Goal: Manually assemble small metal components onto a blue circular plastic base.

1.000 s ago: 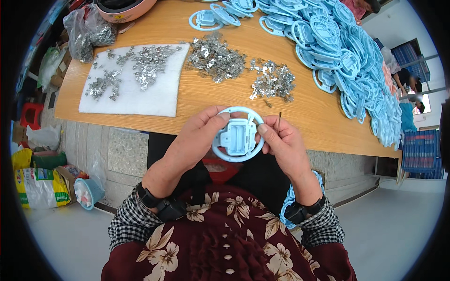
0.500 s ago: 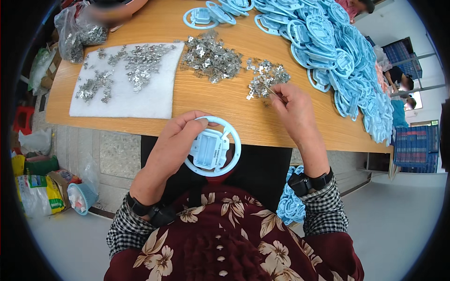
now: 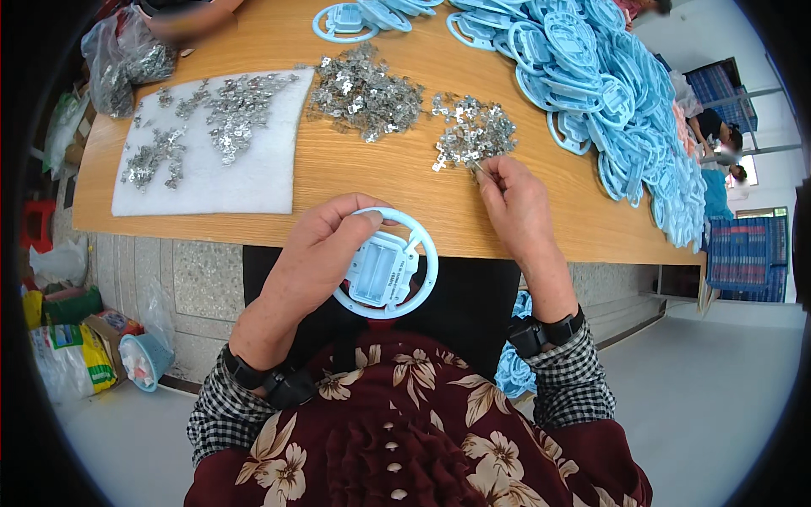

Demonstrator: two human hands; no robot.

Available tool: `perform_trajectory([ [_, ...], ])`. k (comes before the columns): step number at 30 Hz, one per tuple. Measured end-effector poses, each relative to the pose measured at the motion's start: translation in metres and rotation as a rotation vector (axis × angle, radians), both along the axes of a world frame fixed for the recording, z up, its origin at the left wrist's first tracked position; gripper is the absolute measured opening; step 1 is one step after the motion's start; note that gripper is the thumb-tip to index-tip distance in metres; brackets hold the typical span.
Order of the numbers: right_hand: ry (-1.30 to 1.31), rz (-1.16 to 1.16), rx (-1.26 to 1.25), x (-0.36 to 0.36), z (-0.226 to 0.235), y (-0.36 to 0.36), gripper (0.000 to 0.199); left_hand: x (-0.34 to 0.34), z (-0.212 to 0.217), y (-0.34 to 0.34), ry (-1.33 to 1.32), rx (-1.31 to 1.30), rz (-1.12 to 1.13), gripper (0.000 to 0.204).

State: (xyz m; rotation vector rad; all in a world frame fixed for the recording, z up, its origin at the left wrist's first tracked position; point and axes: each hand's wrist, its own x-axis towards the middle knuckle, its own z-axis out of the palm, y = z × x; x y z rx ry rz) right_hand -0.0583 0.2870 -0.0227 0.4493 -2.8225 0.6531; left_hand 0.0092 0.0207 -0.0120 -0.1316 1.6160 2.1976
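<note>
A light blue plastic toy steering wheel [image 3: 380, 270] with a recessed rectangular compartment is tilted toward me in front of the table edge. My left hand [image 3: 308, 258] grips its upper left rim, thumb on top. Over the table, my right hand [image 3: 517, 207] pinches a thin pointed tool [image 3: 479, 170], most of which the fingers hide; it looks like tweezers. Its tip meets the near side of a small heap of silvery metal clips [image 3: 477, 131]. To the left of that heap lies a larger heap of the same clips [image 3: 367, 95].
A white foam mat [image 3: 245, 193] with scattered clips covers the table's left part. Many blue wheels [image 3: 625, 110] are piled along the right side, others at the back. Plastic bags of metal parts [image 3: 114, 80] stand at the far left corner. A blue basket [image 3: 145, 363] sits below left.
My right hand has shifted slightly left, and its tool tip now sits at the heap's near edge. The wheel stays in my left hand, while the whole view has shifted a little.
</note>
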Motion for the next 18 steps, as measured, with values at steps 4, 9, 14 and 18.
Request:
perform_trajectory([
  [4,-0.094,-0.012,-0.219,-0.002,-0.009,0.01,0.012,0.0,0.001,0.005,0.011,-0.007,0.012,0.023],
  [9,-0.135,-0.047,-0.144,0.003,0.001,0.004,0.011,-0.003,0.0,0.006,0.009,-0.048,-0.024,0.023],
  [14,0.003,0.014,-0.015,0.0,0.014,-0.018,0.02,-0.004,-0.001,0.009,0.01,-0.042,-0.022,0.024],
  [18,0.027,0.085,0.12,-0.008,0.018,-0.037,0.016,-0.006,-0.003,0.005,0.007,-0.053,-0.067,0.02],
])
